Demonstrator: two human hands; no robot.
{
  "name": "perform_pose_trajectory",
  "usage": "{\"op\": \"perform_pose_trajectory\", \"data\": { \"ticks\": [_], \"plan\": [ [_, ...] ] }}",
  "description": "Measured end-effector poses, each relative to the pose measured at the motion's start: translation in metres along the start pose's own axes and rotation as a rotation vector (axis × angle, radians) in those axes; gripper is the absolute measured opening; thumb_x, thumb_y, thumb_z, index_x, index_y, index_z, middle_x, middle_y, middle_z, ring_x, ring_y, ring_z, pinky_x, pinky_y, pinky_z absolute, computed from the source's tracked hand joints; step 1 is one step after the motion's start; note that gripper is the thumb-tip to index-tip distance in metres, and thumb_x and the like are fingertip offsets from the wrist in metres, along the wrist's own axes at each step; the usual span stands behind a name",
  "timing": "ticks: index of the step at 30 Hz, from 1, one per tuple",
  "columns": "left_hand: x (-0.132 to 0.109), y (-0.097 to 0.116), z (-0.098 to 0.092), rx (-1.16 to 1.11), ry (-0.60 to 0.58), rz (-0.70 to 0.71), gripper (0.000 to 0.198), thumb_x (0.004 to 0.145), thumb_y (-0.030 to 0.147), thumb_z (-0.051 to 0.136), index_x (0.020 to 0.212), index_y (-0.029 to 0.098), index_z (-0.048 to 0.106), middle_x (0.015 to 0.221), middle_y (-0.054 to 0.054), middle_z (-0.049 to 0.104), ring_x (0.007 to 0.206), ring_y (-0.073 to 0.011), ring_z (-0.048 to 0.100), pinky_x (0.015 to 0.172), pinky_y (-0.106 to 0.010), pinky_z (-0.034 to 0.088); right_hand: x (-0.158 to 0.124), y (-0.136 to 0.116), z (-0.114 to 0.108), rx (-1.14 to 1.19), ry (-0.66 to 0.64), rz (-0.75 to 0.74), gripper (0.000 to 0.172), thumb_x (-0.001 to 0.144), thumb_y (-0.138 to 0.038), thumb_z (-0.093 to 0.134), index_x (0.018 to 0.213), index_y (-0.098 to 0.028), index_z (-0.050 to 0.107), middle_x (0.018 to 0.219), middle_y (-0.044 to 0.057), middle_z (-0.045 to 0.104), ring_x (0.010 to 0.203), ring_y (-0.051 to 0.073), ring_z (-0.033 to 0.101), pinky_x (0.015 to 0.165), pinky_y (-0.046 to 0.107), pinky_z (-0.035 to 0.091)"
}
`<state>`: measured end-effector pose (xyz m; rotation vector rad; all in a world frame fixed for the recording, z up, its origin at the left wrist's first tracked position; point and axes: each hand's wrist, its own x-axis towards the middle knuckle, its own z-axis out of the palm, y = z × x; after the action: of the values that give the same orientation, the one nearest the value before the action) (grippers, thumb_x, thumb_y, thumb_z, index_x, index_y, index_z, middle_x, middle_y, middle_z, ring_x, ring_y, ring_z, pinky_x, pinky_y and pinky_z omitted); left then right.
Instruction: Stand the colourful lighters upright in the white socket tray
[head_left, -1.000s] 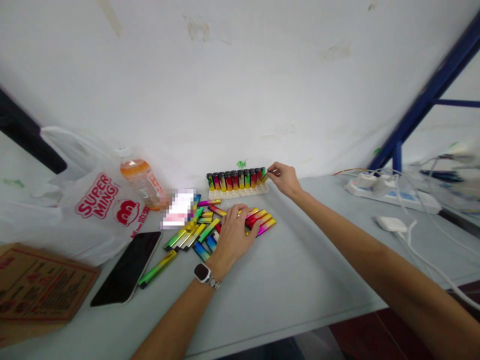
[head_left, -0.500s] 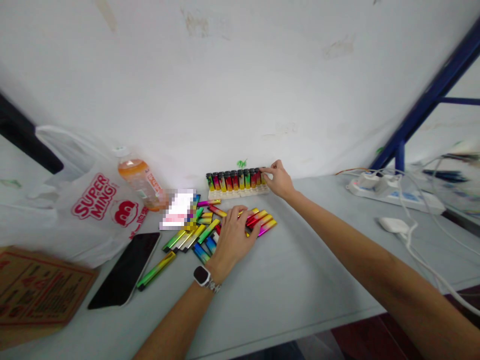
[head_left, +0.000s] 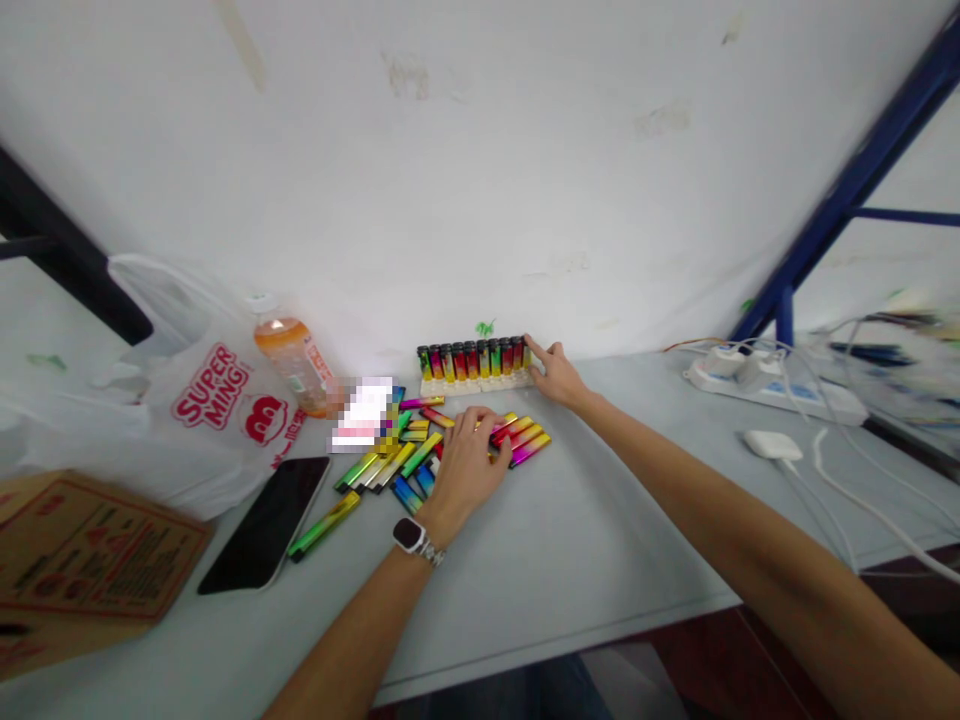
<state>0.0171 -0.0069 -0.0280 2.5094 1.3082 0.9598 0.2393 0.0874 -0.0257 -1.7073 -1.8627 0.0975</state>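
Note:
A row of multicoloured lighters point(head_left: 472, 360) with black tops stands upright in a pale, low rack point(head_left: 487, 385) against the wall. At the row's right end is my right hand point(head_left: 559, 375), its index finger stretched out against the top of the last lighter and nothing visibly gripped. My left hand point(head_left: 471, 460) rests over loose lighters on the table, fingers bent and apart, with the thumb out to the right. Red, yellow and pink lighters point(head_left: 531, 445) lie beside its thumb. Green, gold and blue ones point(head_left: 397, 465) lie to its left; those under the palm are hidden.
On the left are a black phone point(head_left: 266, 525), a cardboard box point(head_left: 97, 560), a white plastic bag point(head_left: 217, 430) and an orange drink bottle point(head_left: 296, 365). A blurred-out bright object point(head_left: 364, 412) lies by the lighters. To the right are a power strip point(head_left: 780, 385) and a white charger point(head_left: 772, 447) with cables.
My right hand's fingers have shifted from the top of the end lighter to its right side, the index finger straightening. My left hand stays over the loose lighters. The view has shifted slightly.

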Motion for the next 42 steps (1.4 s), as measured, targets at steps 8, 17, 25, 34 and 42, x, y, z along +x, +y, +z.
{"op": "perform_pose_trajectory", "data": {
  "ticks": [8,17,25,34,42],
  "plan": [
    [0.004,-0.011,-0.021,0.020,-0.002,-0.079,0.019,0.087,0.012,0.050,0.101,0.019,0.061,0.105,-0.008,0.065,0.107,-0.0275,0.060,0.094,-0.045,0.046,-0.041,-0.034,-0.005,0.170,-0.221,-0.255,0.028,0.079,-0.015,0.060,0.105,-0.016,0.071,0.106,0.009,0.049,0.099,0.021,0.057,0.099,0.034,0.045],
    [0.003,-0.025,-0.019,0.099,-0.043,-0.145,0.009,0.091,0.019,0.053,0.094,0.020,0.062,0.102,-0.009,0.065,0.102,-0.0284,0.061,0.089,-0.045,0.046,-0.022,-0.067,-0.004,-0.017,-0.507,-0.288,0.026,0.070,-0.035,0.075,0.091,-0.020,0.076,0.096,0.008,0.058,0.080,0.020,0.058,0.075,0.029,0.047],
    [0.004,-0.030,-0.019,0.075,0.077,-0.163,0.010,0.091,0.023,0.055,0.097,0.019,0.062,0.101,-0.010,0.063,0.103,-0.0287,0.058,0.091,-0.046,0.047,-0.011,-0.072,0.007,-0.057,-0.537,-0.317,0.016,0.071,-0.031,0.074,0.080,-0.019,0.069,0.078,0.003,0.067,0.073,0.018,0.057,0.069,0.027,0.040],
    [0.007,-0.019,-0.022,-0.360,0.311,-0.230,0.028,0.091,0.038,0.062,0.110,0.018,0.062,0.106,-0.009,0.064,0.089,-0.0196,0.061,0.084,-0.038,0.053,-0.046,-0.081,0.000,0.473,-0.157,-0.260,0.021,0.090,-0.036,0.057,0.078,-0.018,0.057,0.072,-0.001,0.057,0.068,0.014,0.050,0.062,0.024,0.038],
    [0.005,-0.010,-0.009,-0.631,0.302,-0.220,0.018,0.090,0.036,0.063,0.093,0.019,0.068,0.100,-0.006,0.066,0.099,-0.0195,0.064,0.086,-0.031,0.053,-0.085,-0.096,0.007,0.589,-0.126,-0.118,0.014,0.077,-0.031,0.068,0.082,-0.018,0.070,0.075,0.000,0.066,0.066,0.014,0.053,0.065,0.026,0.043]
  ]
}}
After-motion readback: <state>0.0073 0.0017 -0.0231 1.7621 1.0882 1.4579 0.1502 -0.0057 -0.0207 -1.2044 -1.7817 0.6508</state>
